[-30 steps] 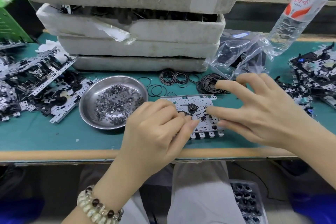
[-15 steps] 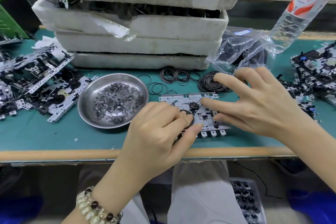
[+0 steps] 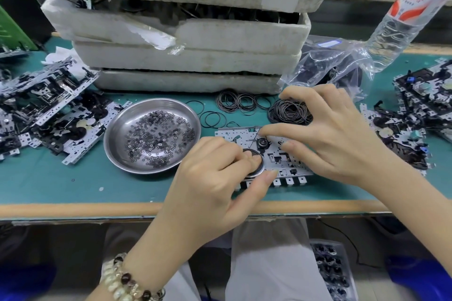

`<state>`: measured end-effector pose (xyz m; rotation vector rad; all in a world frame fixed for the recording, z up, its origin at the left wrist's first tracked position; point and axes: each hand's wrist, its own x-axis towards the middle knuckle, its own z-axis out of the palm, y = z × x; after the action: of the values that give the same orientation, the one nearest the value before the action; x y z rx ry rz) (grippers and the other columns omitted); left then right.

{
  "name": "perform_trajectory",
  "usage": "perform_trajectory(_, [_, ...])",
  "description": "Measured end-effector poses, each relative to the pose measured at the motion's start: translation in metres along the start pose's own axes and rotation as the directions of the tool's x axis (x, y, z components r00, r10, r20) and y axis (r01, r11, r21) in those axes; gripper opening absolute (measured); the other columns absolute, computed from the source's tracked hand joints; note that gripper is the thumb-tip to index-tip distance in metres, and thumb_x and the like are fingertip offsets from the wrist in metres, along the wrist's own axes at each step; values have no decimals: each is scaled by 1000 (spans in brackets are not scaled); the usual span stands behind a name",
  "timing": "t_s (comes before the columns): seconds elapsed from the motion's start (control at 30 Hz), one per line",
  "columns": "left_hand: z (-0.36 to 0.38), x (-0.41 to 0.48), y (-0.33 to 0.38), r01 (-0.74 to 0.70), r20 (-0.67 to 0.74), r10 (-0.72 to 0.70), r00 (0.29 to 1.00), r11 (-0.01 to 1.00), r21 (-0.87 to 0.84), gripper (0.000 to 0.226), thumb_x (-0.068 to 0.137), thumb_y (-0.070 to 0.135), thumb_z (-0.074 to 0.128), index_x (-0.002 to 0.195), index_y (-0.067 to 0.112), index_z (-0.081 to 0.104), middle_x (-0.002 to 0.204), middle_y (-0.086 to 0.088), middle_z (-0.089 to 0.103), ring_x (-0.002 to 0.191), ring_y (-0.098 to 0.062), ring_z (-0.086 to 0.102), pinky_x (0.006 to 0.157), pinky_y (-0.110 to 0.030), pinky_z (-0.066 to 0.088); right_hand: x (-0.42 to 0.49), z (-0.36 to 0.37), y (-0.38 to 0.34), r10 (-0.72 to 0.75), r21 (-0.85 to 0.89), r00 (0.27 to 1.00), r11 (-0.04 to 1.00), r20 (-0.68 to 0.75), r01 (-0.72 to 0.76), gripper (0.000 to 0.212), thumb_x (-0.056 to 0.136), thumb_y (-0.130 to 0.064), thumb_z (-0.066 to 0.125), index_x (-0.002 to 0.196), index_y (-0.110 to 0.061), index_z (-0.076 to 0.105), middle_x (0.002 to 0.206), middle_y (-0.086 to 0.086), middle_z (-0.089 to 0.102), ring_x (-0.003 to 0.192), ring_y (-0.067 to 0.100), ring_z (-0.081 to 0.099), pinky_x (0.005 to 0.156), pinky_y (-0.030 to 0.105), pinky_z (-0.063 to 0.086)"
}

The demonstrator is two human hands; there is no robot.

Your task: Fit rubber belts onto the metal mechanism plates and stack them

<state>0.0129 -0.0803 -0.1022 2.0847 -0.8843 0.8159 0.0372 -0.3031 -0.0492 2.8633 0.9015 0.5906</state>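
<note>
Steel bowl point(image 3: 115, 139) of small washers point(image 3: 156, 139) on green mat point(image 3: 49, 178), to my left. Foam trays point(image 3: 186, 58) stacked behind. Clear bottle point(image 3: 406, 14) far right, plastic bag point(image 3: 325, 61) just beside.

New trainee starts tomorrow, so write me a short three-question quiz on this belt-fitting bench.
1. True or false: the steel bowl of washers sits left of the mechanism plate.
2. Where do the loose rubber belts lie? A in the bowl; B between the foam trays and the plate; C in the person's lap.
3. Which hand wears the bead bracelet?
Key: 1 true; 2 B; 3 the left hand.
</note>
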Motion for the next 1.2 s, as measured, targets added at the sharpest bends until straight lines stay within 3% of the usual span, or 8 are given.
perform_trajectory(0.13, [-1, 0, 1, 34, 7, -34, 999, 999, -29, 44, 101, 36, 54, 87, 2, 78, 74, -7, 66, 69, -28, 61, 66, -42, 48, 2, 11, -9, 178, 434, 975, 874, 130, -218, 48, 101, -54, 14, 111, -53, 62, 132, -7, 32, 113, 4, 26, 103, 29, 20])
perform_trajectory(0.3, [-5, 1, 3, 109, 43, -109, 993, 994, -2, 43, 99, 40, 55, 97, 3, 78, 79, -5, 62, 79, -25, 50, 75, -41, 43, 18, 13, -14, 493, 764, 851, 473, 183, -439, 41, 98, -28, 40, 90, -57, 67, 107, 2, 58, 102, -4, 40, 102, 23, 30])
perform_trajectory(0.37, [-7, 3, 4, 161, 32, -161, 986, 987, 11, 42, 99, 39, 52, 95, 5, 76, 85, -2, 62, 87, -24, 49, 84, -35, 42, 7, 2, -15, 485, 770, 870, 517, 95, -373, 36, 98, -43, 37, 90, -46, 72, 105, -4, 54, 114, 3, 43, 103, 23, 29])
perform_trajectory(0.47, [-11, 6, 2, 247, -13, -247, 969, 969, -3, 44, 101, 37, 48, 77, 7, 70, 84, 1, 60, 91, -21, 49, 89, -22, 36, -15, -14, -7, 559, 699, 829, 579, 33, -419, 33, 95, -47, 47, 77, -29, 68, 80, -3, 56, 75, 1, 50, 69, 9, 33])
perform_trajectory(0.63, [-16, 6, 0, 218, 13, -218, 976, 971, -103, 57, 102, 42, 45, 63, 7, 69, 86, -1, 61, 95, -24, 50, 89, -25, 36, -49, -20, -15, 465, 425, 814, 696, 347, -579, 51, 90, -60, 40, 67, -19, 60, 53, 0, 51, 44, 10, 42, 51, 26, 33])
perform_trajectory(0.8, [-15, 5, 1, 165, 125, -152, 980, 981, -97, 58, 102, 52, 38, 88, 16, 80, 105, 1, 64, 108, -27, 49, 94, -44, 38, -51, -17, -27, 430, 623, 766, 449, 478, -640, 40, 85, -56, 50, 69, -23, 65, 46, -2, 46, 44, 8, 34, 46, 20, 25])
perform_trajectory(0.97, [-19, 7, 0, 230, 104, -217, 971, 964, -132, 61, 103, 55, 30, 107, 15, 76, 111, 1, 62, 113, -24, 48, 101, -34, 36, -39, -22, -27, 407, 734, 660, -39, 631, -678, 36, 78, -38, 62, 60, -8, 61, 49, 6, 34, 39, 13, 24, 38, 16, 17])
perform_trajectory(1.2, [-23, 4, -4, 272, -104, -318, 942, 909, -317, 58, 105, 53, 25, 115, 12, 66, 115, 1, 61, 114, -25, 55, 96, -36, 41, -10, -73, -17, 486, 773, 697, 64, 528, -631, 38, 71, -43, 68, 56, -10, 57, 43, -4, 27, 38, 11, 19, 40, 8, 19])
